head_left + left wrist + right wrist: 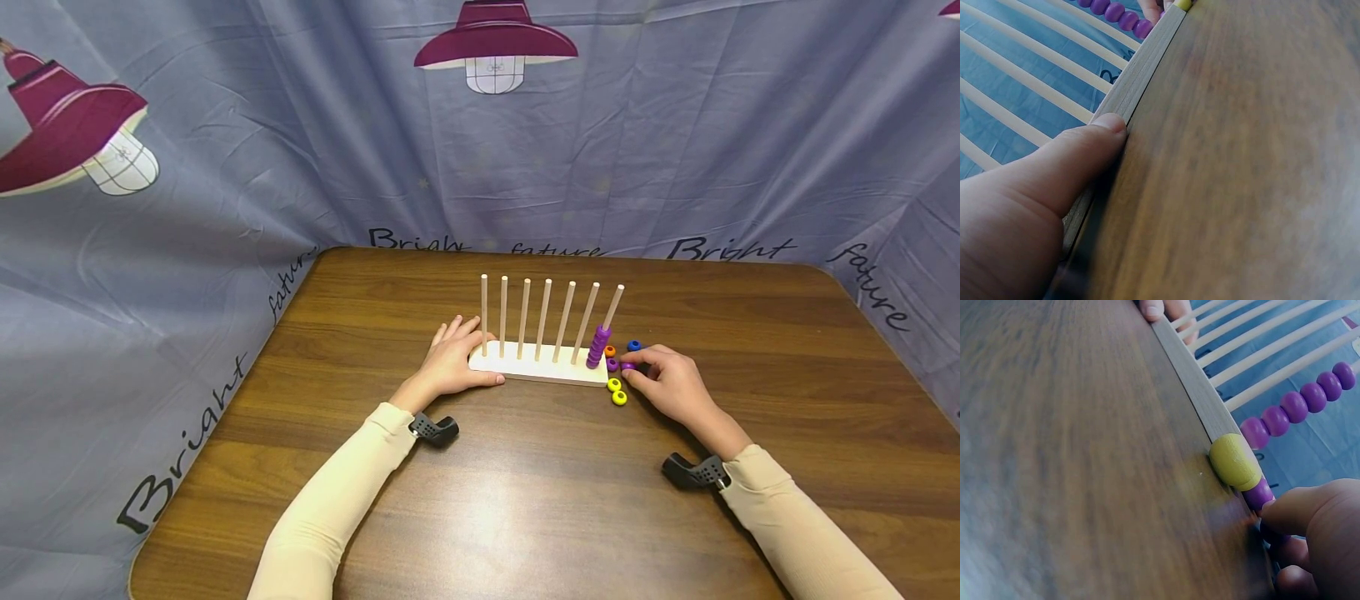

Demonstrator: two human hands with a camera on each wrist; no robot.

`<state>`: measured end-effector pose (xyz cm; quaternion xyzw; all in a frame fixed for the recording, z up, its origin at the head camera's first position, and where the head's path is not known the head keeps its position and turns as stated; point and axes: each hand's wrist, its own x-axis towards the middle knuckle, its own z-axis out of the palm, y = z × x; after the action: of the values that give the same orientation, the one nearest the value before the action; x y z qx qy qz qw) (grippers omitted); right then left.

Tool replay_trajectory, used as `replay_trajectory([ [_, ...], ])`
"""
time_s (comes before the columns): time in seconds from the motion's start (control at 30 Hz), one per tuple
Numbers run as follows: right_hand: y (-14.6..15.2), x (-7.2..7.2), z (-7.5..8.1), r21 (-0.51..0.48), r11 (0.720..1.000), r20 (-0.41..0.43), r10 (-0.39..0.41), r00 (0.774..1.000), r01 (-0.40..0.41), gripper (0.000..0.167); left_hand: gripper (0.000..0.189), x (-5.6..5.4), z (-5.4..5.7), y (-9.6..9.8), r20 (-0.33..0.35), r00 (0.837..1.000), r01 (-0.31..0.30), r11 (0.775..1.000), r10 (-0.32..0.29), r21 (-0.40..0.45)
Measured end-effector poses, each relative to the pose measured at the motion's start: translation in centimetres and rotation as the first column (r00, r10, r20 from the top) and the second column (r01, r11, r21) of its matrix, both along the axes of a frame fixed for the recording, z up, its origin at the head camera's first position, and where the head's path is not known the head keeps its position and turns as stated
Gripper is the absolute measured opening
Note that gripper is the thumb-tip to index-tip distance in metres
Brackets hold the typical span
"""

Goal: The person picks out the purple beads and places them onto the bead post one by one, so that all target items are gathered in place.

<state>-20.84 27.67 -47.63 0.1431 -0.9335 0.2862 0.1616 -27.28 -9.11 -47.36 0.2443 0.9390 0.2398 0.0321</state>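
Note:
A pale wooden peg rack with a row of upright pegs stands on the table. My left hand grips its left end, the thumb along the front edge and the other fingers behind. Several purple beads are stacked on the rightmost peg; the other pegs are bare. Just off the rack's right end, my right hand pinches a purple bead between thumb and fingers, low over the table. In the right wrist view the fingers partly hide that bead.
Beside the rack's right end lie an orange bead, another purple bead and two yellow beads. A blue bead lies behind the right fingers. The brown wooden table is bordered by a blue-grey printed curtain.

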Motion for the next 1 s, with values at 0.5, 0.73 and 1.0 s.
replay_trajectory([
  [0.5,0.02,-0.09,-0.06,0.002,1.0,-0.01,0.002,1.0,-0.002,0.019,0.074,-0.08,-0.06,0.01,0.005,1.0,-0.004,1.0,0.004,0.004],
  [0.73,0.01,-0.09,0.04,0.004,1.0,-0.005,-0.001,1.0,0.001,0.019,0.075,-0.04,-0.08,-0.07,0.004,1.0,-0.003,1.0,0.003,0.003],
  [1.0,-0.28,-0.07,0.85,-0.016,1.0,-0.047,0.009,0.999,-0.01,0.017,0.074,-0.07,-0.1,-0.1,0.006,1.0,0.001,1.0,-0.001,-0.004],
])
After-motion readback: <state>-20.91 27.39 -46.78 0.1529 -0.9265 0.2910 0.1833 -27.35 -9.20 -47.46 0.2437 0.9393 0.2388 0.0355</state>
